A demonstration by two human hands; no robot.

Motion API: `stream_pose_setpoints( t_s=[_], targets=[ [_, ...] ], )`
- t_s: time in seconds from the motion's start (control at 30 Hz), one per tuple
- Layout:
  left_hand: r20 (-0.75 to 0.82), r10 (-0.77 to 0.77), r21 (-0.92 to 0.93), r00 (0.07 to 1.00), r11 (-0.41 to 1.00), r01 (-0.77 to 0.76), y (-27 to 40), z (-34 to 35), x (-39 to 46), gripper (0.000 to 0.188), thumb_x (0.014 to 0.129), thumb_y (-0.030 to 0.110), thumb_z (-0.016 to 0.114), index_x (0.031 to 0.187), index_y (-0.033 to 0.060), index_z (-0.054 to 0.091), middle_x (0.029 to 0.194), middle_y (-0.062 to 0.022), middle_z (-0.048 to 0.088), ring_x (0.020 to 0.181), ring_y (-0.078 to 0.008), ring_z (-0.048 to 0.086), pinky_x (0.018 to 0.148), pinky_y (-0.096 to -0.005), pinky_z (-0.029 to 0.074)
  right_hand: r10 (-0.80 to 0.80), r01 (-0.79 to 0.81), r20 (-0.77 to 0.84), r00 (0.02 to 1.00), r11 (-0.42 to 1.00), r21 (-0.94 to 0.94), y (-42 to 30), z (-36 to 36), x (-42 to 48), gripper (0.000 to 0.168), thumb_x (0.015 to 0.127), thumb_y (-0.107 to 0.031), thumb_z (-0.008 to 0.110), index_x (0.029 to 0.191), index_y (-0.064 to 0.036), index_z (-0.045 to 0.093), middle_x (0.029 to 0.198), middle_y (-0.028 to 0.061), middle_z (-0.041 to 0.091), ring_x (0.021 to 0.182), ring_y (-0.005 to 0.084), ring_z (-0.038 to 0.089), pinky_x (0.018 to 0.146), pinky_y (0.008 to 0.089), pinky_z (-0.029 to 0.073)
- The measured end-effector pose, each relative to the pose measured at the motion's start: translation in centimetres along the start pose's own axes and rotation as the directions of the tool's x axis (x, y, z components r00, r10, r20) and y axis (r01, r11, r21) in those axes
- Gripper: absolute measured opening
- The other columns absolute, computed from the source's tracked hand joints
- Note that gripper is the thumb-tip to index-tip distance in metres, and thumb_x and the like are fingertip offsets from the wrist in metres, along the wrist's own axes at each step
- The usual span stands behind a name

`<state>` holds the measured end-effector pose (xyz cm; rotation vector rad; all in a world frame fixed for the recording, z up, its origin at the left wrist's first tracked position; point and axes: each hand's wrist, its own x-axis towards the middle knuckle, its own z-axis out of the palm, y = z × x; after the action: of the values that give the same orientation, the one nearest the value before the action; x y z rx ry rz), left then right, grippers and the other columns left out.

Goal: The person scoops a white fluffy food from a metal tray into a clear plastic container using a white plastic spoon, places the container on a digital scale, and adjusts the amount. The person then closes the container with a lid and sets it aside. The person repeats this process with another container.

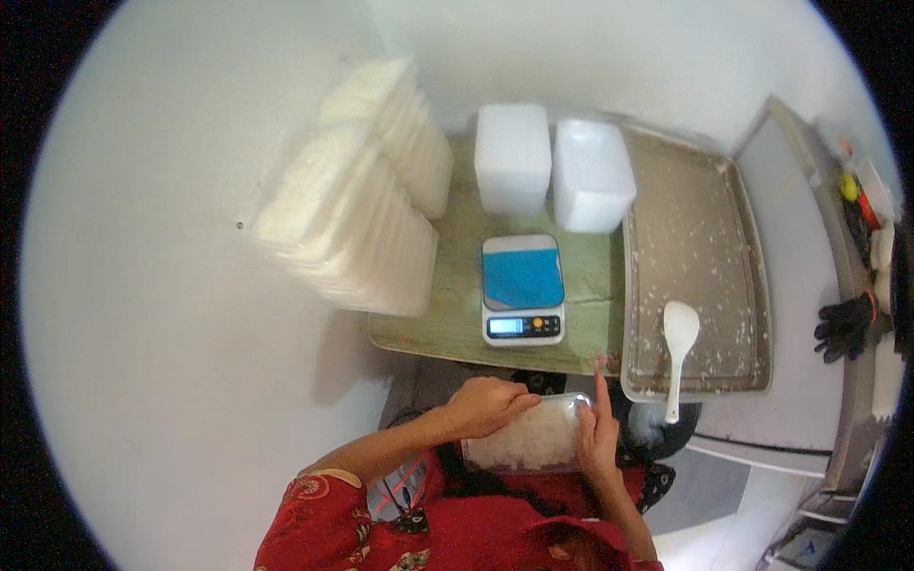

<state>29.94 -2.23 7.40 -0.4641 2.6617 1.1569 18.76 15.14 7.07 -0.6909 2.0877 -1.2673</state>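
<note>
A clear plastic container [525, 442] filled with whitish food, perhaps rice, lies over my lap below the table's front edge. My left hand [493, 407] rests on its upper left edge with the fingers bent over it. At its right end my right hand [600, 432] grips the side between thumb and lower fingers, the index finger pointing up. Beyond the hands, a digital kitchen scale [523, 289] with a blue patch on its platform stands on the green table [457, 335], its display lit. A white rice paddle [678, 342] lies on the tray to the right.
Tall stacks of translucent plastic containers or lids [357, 228] stand at the left. Two white stacks [513, 157] of containers stand at the back. A shallow tray [696, 214] scattered with white grains sits at the right. A black glove [846, 328] hangs farther right.
</note>
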Motion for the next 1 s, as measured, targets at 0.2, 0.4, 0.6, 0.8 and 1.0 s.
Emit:
stream_pose_setpoints(
  t_s=[0.2, 0.4, 0.6, 0.8, 1.0],
  targets=[
    [-0.161, -0.050, -0.197, 0.986, 0.980, 0.017, -0.6, 0.4, -0.8, 0.043, 0.087, 0.040, 0.039, 0.085, 0.0032, 0.060, 0.080, -0.0184, 0.060, 0.076, -0.0361, 0.056, 0.069, -0.0418, 0.042, -0.143, 0.142, -0.029, 0.989, 0.989, -0.035, 0.7, -0.4, -0.9, 0.052, 0.084, -0.017, 0.046, 0.132, -0.003, 0.030, 0.077, 0.0145, 0.058, 0.062, 0.0188, 0.052, 0.057, 0.0299, 0.043],
    [-0.152, -0.116, -0.390, 0.982, 0.920, 0.049, 1.0, -1.9, -0.2, 0.041, 0.088, 0.038, 0.041, 0.088, 0.0013, 0.059, 0.081, -0.0184, 0.060, 0.076, -0.0339, 0.057, 0.069, -0.0364, 0.043, -0.287, 0.287, -0.022, 0.958, 0.958, -0.001, -0.9, -2.0, 1.2, 0.050, 0.087, -0.016, 0.044, 0.131, -0.001, 0.029, 0.061, 0.0100, 0.047, 0.054, 0.0144, 0.044, 0.049, 0.0285, 0.039],
    [-0.211, 0.057, -0.037, 0.976, 0.997, -0.066, 2.8, -8.0, 1.4, 0.030, 0.086, 0.024, 0.041, 0.105, 0.0029, 0.051, 0.094, -0.0175, 0.059, 0.087, -0.0357, 0.055, 0.078, -0.0393, 0.044, -0.403, 0.405, -0.051, 0.914, 0.914, 0.030, -6.3, -4.0, 4.9, 0.056, 0.088, -0.018, 0.043, 0.136, -0.004, 0.017, 0.073, 0.0123, 0.053, 0.057, 0.0146, 0.050, 0.050, 0.0251, 0.040],
    [-0.727, 0.138, 0.099, 0.672, 0.990, -0.097, 5.9, -23.5, -1.0, 0.032, 0.089, 0.021, 0.039, 0.101, -0.0040, 0.055, 0.095, -0.0206, 0.059, 0.087, -0.0298, 0.056, 0.081, -0.0370, 0.041, -0.375, 0.376, -0.111, 0.920, 0.772, 0.512, -11.4, -5.8, 5.3, 0.062, 0.091, -0.035, 0.038, 0.138, -0.011, 0.006, 0.088, 0.0160, 0.060, 0.065, 0.0177, 0.061, 0.046, 0.0236, 0.047],
    [-0.903, -0.172, -0.080, 0.393, 0.967, 0.240, 3.9, -31.5, -7.6, 0.040, 0.089, 0.028, 0.037, 0.103, -0.0057, 0.053, 0.095, -0.0186, 0.058, 0.084, -0.0263, 0.055, 0.078, -0.0345, 0.042, -0.198, 0.152, 0.023, 0.980, 0.816, 0.557, -7.1, -5.8, 5.1, 0.054, 0.093, -0.031, 0.036, 0.137, -0.009, 0.015, 0.083, 0.0138, 0.061, 0.062, 0.0164, 0.062, 0.040, 0.0217, 0.045]
  ],
)
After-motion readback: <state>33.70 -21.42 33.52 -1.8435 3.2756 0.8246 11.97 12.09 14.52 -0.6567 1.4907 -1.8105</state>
